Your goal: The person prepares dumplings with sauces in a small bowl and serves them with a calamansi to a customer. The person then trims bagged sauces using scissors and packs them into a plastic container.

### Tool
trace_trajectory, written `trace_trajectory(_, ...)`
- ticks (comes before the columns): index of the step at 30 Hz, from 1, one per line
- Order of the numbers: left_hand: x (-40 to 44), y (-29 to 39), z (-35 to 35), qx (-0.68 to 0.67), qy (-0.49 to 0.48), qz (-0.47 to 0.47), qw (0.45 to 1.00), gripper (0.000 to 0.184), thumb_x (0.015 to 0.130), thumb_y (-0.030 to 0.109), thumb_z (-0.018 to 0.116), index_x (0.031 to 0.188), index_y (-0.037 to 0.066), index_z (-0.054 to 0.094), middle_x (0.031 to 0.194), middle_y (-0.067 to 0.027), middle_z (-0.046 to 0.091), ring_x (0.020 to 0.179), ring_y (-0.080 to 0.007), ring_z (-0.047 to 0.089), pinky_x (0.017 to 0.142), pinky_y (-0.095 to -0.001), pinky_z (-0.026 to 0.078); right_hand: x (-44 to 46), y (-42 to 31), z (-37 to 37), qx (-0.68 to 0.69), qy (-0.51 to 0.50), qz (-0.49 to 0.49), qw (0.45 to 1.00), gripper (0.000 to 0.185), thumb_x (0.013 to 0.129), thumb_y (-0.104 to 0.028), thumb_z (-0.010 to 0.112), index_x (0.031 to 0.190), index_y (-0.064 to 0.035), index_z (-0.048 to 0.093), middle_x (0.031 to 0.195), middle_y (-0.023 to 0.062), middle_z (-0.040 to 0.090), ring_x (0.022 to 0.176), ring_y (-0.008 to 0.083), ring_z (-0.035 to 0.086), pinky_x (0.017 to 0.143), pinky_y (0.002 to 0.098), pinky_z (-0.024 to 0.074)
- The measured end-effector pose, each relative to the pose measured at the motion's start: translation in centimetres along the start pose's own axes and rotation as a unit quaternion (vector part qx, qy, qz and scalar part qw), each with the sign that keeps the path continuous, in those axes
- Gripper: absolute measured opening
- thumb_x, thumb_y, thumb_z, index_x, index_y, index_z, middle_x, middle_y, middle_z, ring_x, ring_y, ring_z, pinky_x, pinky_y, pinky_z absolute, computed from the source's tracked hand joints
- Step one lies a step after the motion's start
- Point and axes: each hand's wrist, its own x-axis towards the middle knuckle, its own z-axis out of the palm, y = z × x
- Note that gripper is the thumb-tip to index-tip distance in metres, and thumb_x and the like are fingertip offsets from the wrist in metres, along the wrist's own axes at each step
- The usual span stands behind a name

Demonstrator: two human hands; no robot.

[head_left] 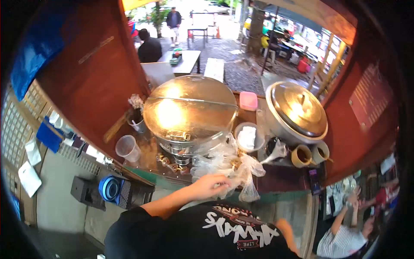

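Left hand point(211, 186) at clear plastic bags point(211, 162), counter edge.
Hand: one, fingers curled at the bags; whether they grip the film cannot be told. Right hand: out of view. Bags: loose heap on the counter point(280, 179), in front of a large round lid point(194, 93). To the right of the heap: white-filled tub point(246, 137), two cups point(301, 156), lidded pot point(297, 110). Behind the tub: pink container point(248, 100). Left: clear plastic cup point(128, 148).

Red-brown wall panels point(99, 71) flank the bench point(280, 180); beyond it, daylight fills a gravel yard point(237, 72) with a white table point(187, 65) and a tree trunk point(256, 36); on the bench's near side lies grey floor point(97, 220)
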Motion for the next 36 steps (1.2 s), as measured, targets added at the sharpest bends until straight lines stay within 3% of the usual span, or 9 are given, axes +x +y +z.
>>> trace_trajectory(3,-0.5,0.3,-1.4,0.019,0.022,0.035,0.999,0.01,0.088,0.014,0.058,0.094,0.008,0.063,0.089,-0.0107,0.062,0.084,-0.0276,0.061,0.075,-0.035,0.049,-6.2,-6.7,-9.7,0.204,0.134,-0.103,0.964,0.052,0.079,-0.041,0.068,0.053,0.003,0.06,0.048,0.0134,0.056,0.044,0.0227,0.053,0.053,0.0393,0.0448)
trace_trajectory(6,-1.0,1.3,-2.2,-0.01,0.06,0.032,0.998,0.008,0.088,0.01,0.058,0.093,0.006,0.063,0.089,-0.0099,0.063,0.083,-0.025,0.062,0.074,-0.0326,0.049,-8.9,-10.5,-15.0,0.175,0.167,-0.296,0.924,0.037,0.089,-0.028,0.058,0.071,0.0038,0.058,0.058,0.0174,0.053,0.052,0.0253,0.049,0.054,0.0384,0.0411)
trace_trajectory(14,-3.3,0.8,-2.7,0.004,0.129,-0.013,0.992,0.009,0.088,0.007,0.058,0.092,0.002,0.064,0.09,-0.01,0.065,0.081,-0.0227,0.063,0.075,-0.0305,0.049,-12.3,-15.2,-21.9,0.095,0.316,-0.385,0.862,0.039,0.081,-0.027,0.07,0.064,-0.0023,0.045,0.051,0.0076,0.038,0.048,0.0135,0.035,0.045,0.031,0.0331)
trace_trajectory(18,-3.0,1.6,-1.2,-0.003,0.153,-0.046,0.987,0.008,0.087,0.004,0.057,0.085,0.001,0.064,0.084,-0.0097,0.065,0.079,-0.0198,0.061,0.072,-0.0293,0.048,-10.8,-12.2,-26.6,0.13,0.48,-0.344,0.797,0.029,0.08,-0.024,0.069,0.068,-0.0026,0.053,0.062,0.0123,0.055,0.056,0.0263,0.056,0.053,0.0369,0.0433)
trace_trajectory(23,-1.4,1.6,0.4,-0.057,0.181,-0.088,0.978,0.009,0.087,0.004,0.056,0.082,-0.001,0.063,0.082,-0.0094,0.064,0.076,-0.019,0.061,0.07,-0.0281,0.047,-5.5,-4.9,-35.6,0.262,0.549,-0.264,0.749,0.017,0.087,-0.012,0.062,0.077,0.0,0.057,0.064,0.003,0.053,0.06,0.0081,0.048,0.054,0.0267,0.0413)
trace_trajectory(25,-0.2,2.0,0.8,-0.025,0.176,-0.08,0.981,0.01,0.087,0.004,0.056,0.081,-0.001,0.062,0.082,-0.0097,0.064,0.075,-0.0188,0.061,0.07,-0.0283,0.047,-5.1,-2.2,-40.1,0.258,0.598,-0.212,0.729,0.027,0.085,-0.027,0.062,0.081,-0.0004,0.061,0.076,0.0147,0.063,0.07,0.0233,0.061,0.064,0.0363,0.0466)
trace_trajectory(26,0.1,2.2,0.9,-0.007,0.176,-0.081,0.981,0.011,0.087,0.004,0.056,0.081,-0.001,0.062,0.081,-0.0098,0.064,0.075,-0.0187,0.061,0.07,-0.0284,0.047,-4.0,-0.4,-42.4,0.183,0.682,-0.239,0.667,0.03,0.087,-0.031,0.061,0.08,-0.0012,0.06,0.067,0.0067,0.056,0.062,0.0141,0.053,0.058,0.0329,0.044)
trace_trajectory(29,1.8,3.9,1.8,0.003,0.184,-0.067,0.981,0.011,0.088,0.005,0.056,0.081,-0.001,0.062,0.081,-0.0101,0.064,0.076,-0.0196,0.061,0.071,-0.0286,0.047,-2.2,5.7,-51.5,-0.258,0.743,0.046,0.616,0.025,0.089,-0.025,0.05,0.099,-0.0055,0.061,0.096,0.0209,0.061,0.087,0.0389,0.06,0.079,0.0478,0.0481)
trace_trajectory(36,3.4,5.4,3.5,0.04,0.233,-0.082,0.968,0.012,0.088,0.007,0.056,0.083,-0.001,0.062,0.081,-0.0101,0.064,0.077,-0.0195,0.061,0.072,-0.0288,0.046,1.2,11.2,-58.6,-0.19,0.647,0.072,0.735,0.023,0.089,-0.023,0.052,0.1,-0.0051,0.061,0.097,0.0187,0.061,0.088,0.0354,0.059,0.079,0.045,0.0479)
